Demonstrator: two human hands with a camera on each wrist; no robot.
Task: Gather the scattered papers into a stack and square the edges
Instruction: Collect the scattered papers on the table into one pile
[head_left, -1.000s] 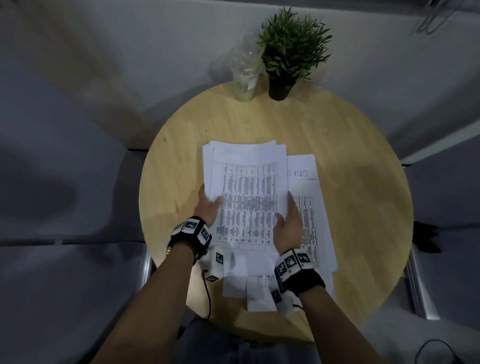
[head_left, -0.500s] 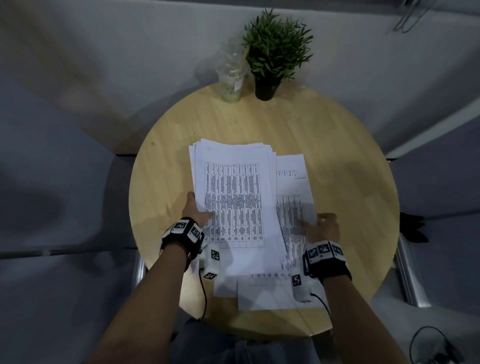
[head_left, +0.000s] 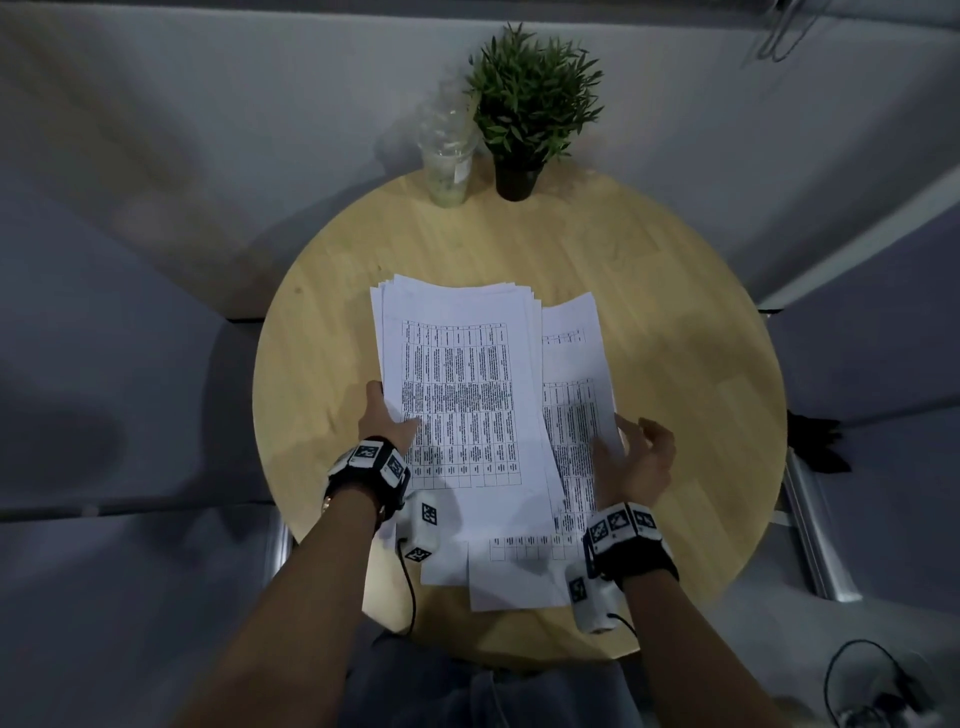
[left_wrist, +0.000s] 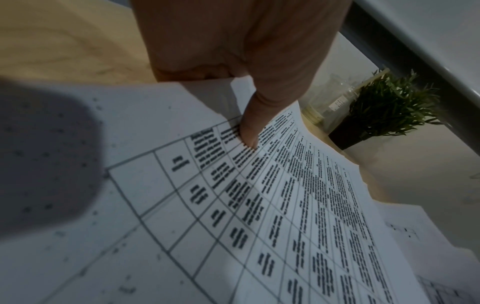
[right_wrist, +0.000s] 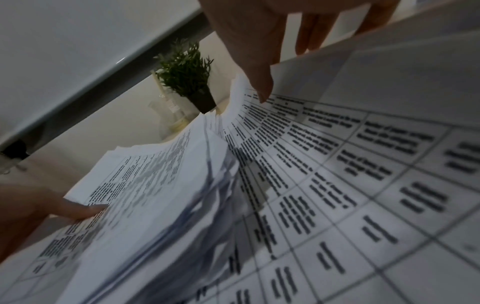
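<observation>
My left hand (head_left: 387, 418) pinches the stack (head_left: 462, 395), thumb on top. My right hand (head_left: 636, 460) lifts a loose sheet's (head_left: 576, 415) edge, fingers half curled around it

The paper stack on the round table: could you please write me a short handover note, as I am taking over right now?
Left hand: grips the main stack at its left edge, thumb on top.
Right hand: at the right edge of the loose sheets, thumb on top, fingers beneath; edge lifted.
Done: most papers are piled on the table.
Left: the right-hand sheets and those at the near edge still stick out; slide them in, then square the edges.
</observation>
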